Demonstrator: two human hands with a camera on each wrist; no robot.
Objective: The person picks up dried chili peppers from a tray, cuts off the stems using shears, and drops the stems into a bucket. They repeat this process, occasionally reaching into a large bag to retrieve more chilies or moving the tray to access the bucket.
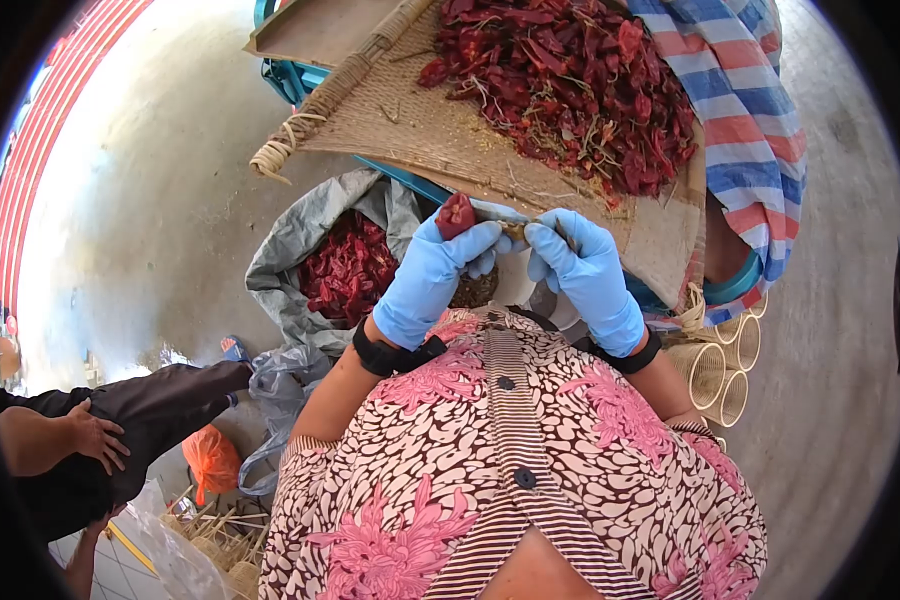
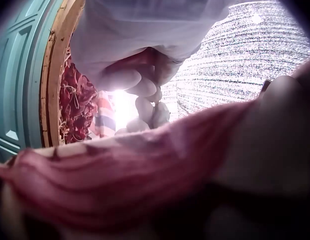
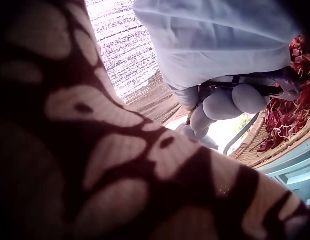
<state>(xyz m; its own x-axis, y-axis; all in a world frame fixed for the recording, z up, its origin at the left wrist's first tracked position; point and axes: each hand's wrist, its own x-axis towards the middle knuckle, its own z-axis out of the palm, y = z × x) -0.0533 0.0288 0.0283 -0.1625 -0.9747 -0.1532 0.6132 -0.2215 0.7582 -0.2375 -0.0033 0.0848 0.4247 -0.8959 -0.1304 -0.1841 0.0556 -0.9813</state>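
In the head view my blue-gloved left hand [image 1: 425, 280] grips a dried red chili pepper [image 1: 456, 215], whose blunt end pokes up past the thumb. My right hand [image 1: 592, 285], gloved too, is curled around a slim dark metal tool [image 3: 265, 89]; its full shape is hidden by the fingers. Both hands meet in front of the chest, fingertips close together around a small brownish piece [image 1: 515, 230]. Just beyond them lies a woven tray [image 1: 450, 125] with a heap of dried red chilies [image 1: 580, 90].
A grey sack [image 1: 295, 235] holding more red chilies stands left of the hands. Striped cloth [image 1: 735, 130] drapes over the tray's right side. Several wicker cylinders [image 1: 695, 375] lie at the right. Another person's leg [image 1: 170, 400] reaches in from the left, near an orange bag [image 1: 211, 460].
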